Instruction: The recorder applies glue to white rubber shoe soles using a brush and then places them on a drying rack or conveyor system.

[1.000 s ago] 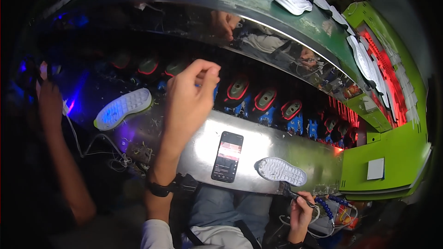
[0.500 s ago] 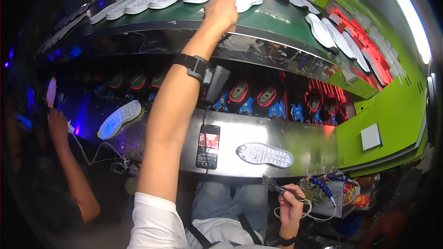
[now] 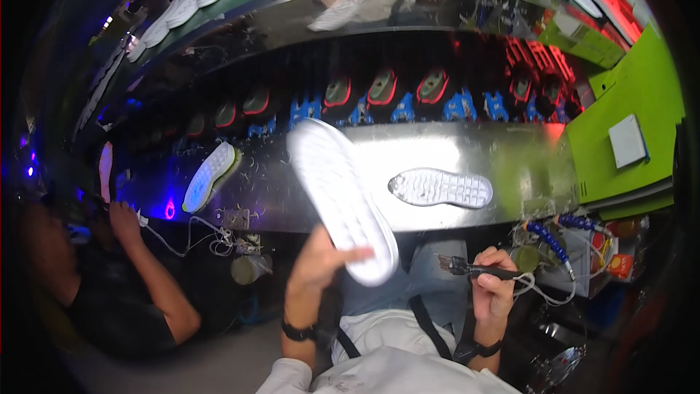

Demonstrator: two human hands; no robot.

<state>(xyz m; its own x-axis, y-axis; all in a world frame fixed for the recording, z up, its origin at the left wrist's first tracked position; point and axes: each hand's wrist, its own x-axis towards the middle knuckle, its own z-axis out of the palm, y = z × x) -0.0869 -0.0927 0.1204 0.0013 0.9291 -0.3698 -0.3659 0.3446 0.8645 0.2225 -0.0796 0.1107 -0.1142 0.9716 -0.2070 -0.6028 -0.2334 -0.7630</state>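
My left hand [image 3: 321,263] grips the heel end of a white shoe sole [image 3: 340,195] and holds it tilted in front of my chest, tread side toward me. My right hand [image 3: 494,286] is closed around a small dark-handled brush [image 3: 467,268], bristles pointing left toward the sole. A second pale sole [image 3: 440,187] lies flat on the shiny metal bench [image 3: 408,153] just beyond my right hand.
Another white sole [image 3: 210,175] lies at the bench's left end. A person in a black shirt [image 3: 117,299] works at my left, one hand [image 3: 122,220] by white cables. Rows of soles [image 3: 182,7] ride the green conveyor above. Green cabinet [image 3: 642,102] at right.
My left arm, stretched up to the conveyor half a second ago, has come down holding a white sole. The view has shifted; the phone on the bench is hidden now.
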